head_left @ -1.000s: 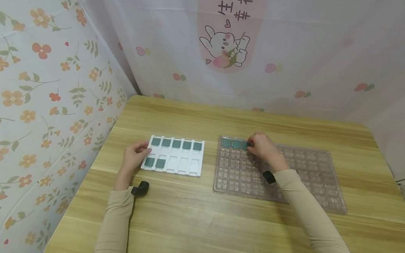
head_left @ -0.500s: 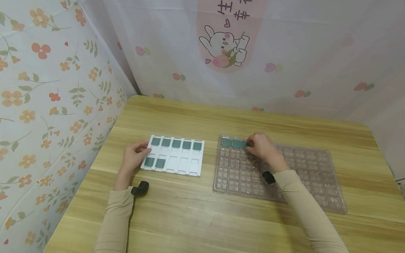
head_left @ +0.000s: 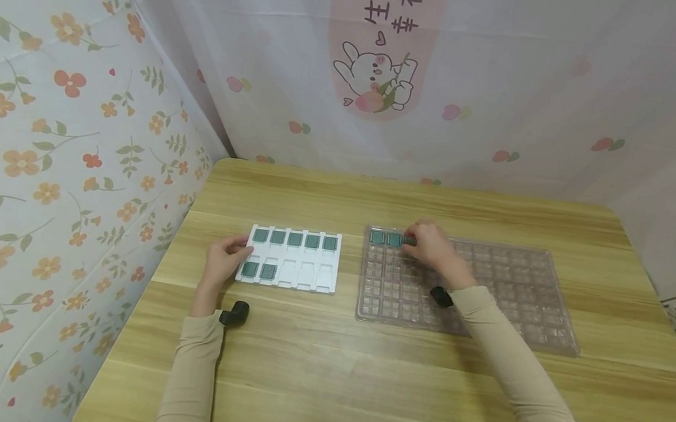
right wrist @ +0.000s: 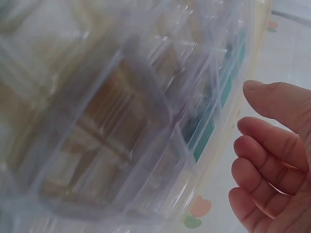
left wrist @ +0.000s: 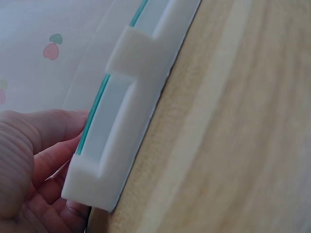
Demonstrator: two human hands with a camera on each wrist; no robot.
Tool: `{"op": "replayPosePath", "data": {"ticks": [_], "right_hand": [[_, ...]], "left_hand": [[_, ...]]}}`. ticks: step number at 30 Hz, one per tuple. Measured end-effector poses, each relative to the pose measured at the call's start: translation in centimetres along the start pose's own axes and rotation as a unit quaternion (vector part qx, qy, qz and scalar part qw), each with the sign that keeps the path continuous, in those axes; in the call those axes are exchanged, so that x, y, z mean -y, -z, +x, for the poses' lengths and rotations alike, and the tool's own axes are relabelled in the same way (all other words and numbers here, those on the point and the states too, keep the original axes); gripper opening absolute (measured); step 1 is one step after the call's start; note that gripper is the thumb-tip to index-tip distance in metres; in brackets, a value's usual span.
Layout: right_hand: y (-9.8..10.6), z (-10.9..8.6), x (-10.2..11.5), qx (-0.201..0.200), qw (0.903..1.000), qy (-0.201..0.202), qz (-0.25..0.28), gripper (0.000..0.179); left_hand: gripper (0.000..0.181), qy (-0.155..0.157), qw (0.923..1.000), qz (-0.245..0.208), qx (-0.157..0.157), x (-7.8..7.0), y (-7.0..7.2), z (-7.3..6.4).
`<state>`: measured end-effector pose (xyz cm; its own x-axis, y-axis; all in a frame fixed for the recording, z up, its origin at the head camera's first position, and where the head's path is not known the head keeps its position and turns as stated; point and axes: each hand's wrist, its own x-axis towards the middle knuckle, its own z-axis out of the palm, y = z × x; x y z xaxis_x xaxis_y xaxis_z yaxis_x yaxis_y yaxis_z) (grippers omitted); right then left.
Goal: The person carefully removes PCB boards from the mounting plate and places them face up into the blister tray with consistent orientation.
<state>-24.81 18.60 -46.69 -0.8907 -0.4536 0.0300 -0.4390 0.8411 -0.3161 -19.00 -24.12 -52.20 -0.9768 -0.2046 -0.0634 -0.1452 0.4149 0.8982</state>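
Note:
My left hand [head_left: 223, 260] holds the left end of a white tray [head_left: 299, 255]. In the left wrist view the thumb lies on the end near a thin green edge, the other fingers lower down. Small square green circuit boards [head_left: 295, 239] fill the tray's back row; two more sit front left. Over the back row of a clear plastic compartment tray [head_left: 509, 295] is my right hand [head_left: 431, 245], beside green circuit boards [head_left: 395, 240]. It partly hides the third board. The right wrist view shows its fingers [right wrist: 257, 128] loosely bent, thumb apart, holding nothing.
Both trays lie apart on a wooden table [head_left: 315, 366]. A flowered cloth [head_left: 58, 172] hangs at the left, and a printed curtain [head_left: 488, 84] stands behind the table. A black wrist camera [head_left: 235, 314] sits on my left cuff, another [head_left: 441, 297] on my right.
My right hand has shifted slightly left over the clear tray, covering more of the third board's surroundings. The left hand and white tray have stayed in place.

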Motion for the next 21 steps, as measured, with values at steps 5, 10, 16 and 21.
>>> {"op": "replayPosePath", "data": {"ticks": [5,10,16,21], "right_hand": [[0.1,0.2,0.8,0.003,0.9999,0.008,0.007,0.027],[0.2,0.2,1.4,0.018,0.9998,0.003,0.011,0.029],[-0.1,0.3,2.0,0.01,0.9998,0.011,0.012,0.027],[-0.5,0.6,2.5,-0.003,0.9996,0.027,0.007,0.027]], "left_hand": [[0.034,0.001,1.0,-0.003,0.002,-0.2,0.0,-0.1],[0.034,0.002,1.0,-0.001,0.003,-0.3,0.0,-0.2],[0.034,-0.004,1.0,-0.001,0.002,-0.2,0.0,-0.2],[0.034,-0.003,1.0,0.001,0.001,-0.1,0.0,-0.1]]}}
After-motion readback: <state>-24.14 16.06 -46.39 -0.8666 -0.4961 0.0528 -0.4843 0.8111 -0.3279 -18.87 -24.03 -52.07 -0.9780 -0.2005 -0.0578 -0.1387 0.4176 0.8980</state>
